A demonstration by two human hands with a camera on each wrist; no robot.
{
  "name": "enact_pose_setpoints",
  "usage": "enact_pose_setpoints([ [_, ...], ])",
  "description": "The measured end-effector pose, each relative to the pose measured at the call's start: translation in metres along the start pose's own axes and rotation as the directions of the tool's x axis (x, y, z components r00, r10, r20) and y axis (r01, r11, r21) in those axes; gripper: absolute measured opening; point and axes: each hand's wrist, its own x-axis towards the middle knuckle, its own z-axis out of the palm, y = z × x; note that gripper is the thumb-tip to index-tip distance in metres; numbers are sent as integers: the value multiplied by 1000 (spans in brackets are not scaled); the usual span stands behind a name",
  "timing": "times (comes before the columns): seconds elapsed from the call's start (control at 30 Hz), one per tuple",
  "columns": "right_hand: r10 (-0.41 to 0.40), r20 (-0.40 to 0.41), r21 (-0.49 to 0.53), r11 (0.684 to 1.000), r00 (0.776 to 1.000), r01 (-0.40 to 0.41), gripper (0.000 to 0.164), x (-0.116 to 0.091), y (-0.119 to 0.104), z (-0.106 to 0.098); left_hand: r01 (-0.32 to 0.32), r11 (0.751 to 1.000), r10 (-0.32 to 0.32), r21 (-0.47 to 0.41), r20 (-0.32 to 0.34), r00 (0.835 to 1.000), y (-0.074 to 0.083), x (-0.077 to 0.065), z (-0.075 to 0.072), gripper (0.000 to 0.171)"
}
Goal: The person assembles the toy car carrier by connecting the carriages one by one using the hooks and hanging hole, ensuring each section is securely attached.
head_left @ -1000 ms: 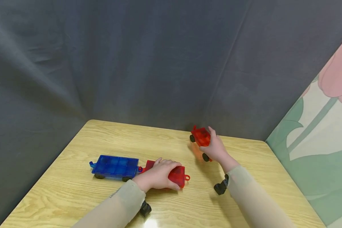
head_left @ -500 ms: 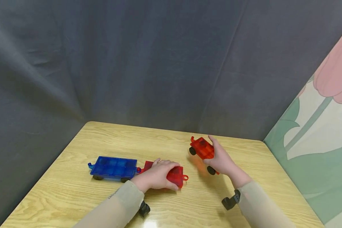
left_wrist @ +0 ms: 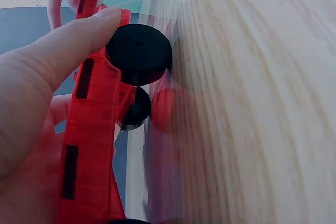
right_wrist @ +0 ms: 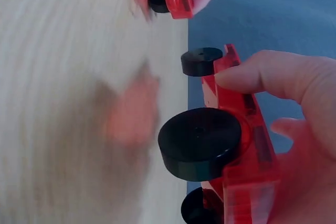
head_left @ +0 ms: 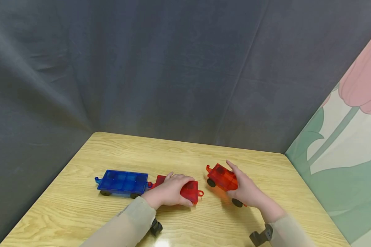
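My left hand (head_left: 172,192) grips a translucent red toy train car (head_left: 190,192) from above, thumb along its near side. This car stands on the table, its ring coupler pointing right. Its left end meets a blue toy train car (head_left: 122,181) at the hook. A second red toy train car (right_wrist: 247,150) is held in my right hand (head_left: 246,189), thumb on one long side and fingers on the other. It is raised over the table and tilted, hook end toward the left and back. In the right wrist view its black wheels (right_wrist: 199,142) hang off the surface.
The wooden table (head_left: 136,147) ends at a dark grey curtain (head_left: 173,85) behind. A flower-patterned cloth (head_left: 352,154) hangs along the right side. The blue car's free hook (head_left: 97,180) points left.
My right hand has brought the second red car nearer, from the table's back edge to the right of the first red car. The left hand and the coupled cars stay put.
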Motion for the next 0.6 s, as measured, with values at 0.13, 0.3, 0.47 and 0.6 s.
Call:
enact_pose_setpoints([
  [0.13, -2, 29, 17, 1000, 1000, 1, 105, -10, 0, 5, -1, 1000, 1, -5, -2, 1000, -1, 0, 0, 82],
  [0.3, -1, 37, 33, 999, 999, 0, 107, -17, 0, 10, -8, 1000, 8, -3, -7, 1000, -2, 0, 1, 86],
  [0.47, -3, 44, 26, 1000, 999, 2, 108, -21, 2, 15, -8, 1000, 8, -8, -7, 1000, -2, 0, 1, 86],
  [0.6, 1, 55, 12, 1000, 998, -1, 109, -22, 4, 17, -11, 1000, 11, 7, -13, 1000, -2, 1, 2, 84],
])
